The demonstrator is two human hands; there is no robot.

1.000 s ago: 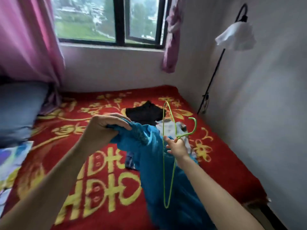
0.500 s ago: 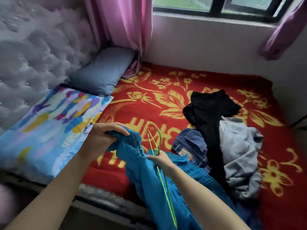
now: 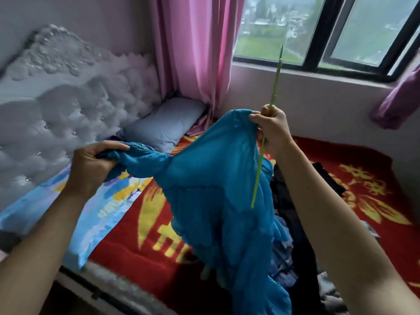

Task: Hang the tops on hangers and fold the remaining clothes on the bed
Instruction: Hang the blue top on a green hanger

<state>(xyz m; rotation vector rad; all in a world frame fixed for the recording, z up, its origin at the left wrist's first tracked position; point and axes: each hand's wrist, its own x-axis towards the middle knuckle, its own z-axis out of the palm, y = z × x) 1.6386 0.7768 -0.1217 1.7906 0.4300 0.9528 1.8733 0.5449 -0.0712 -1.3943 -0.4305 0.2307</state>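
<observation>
A blue top [image 3: 211, 189] hangs stretched in the air above the bed [image 3: 141, 244]. My left hand [image 3: 91, 164] grips a bunched sleeve or shoulder of it at the left. My right hand [image 3: 272, 128] is raised higher and holds both a thin green hanger [image 3: 275, 87] and the other shoulder of the top. The hanger is seen edge-on, its top pointing up toward the window. Behind my right forearm lies a heap of dark and denim clothes [image 3: 286, 246] on the red and yellow blanket.
A grey pillow [image 3: 168, 121] and a colourful pillow [image 3: 109, 210] lie at the left by the tufted headboard [image 3: 56, 105]. A pink curtain [image 3: 195, 55] hangs beside the window [image 3: 302, 30]. The bed's front edge runs along the bottom left.
Both hands have lifted and spread the blue top apart. My right hand has risen with the hanger, now upright. The view has swung left and up toward the headboard and window.
</observation>
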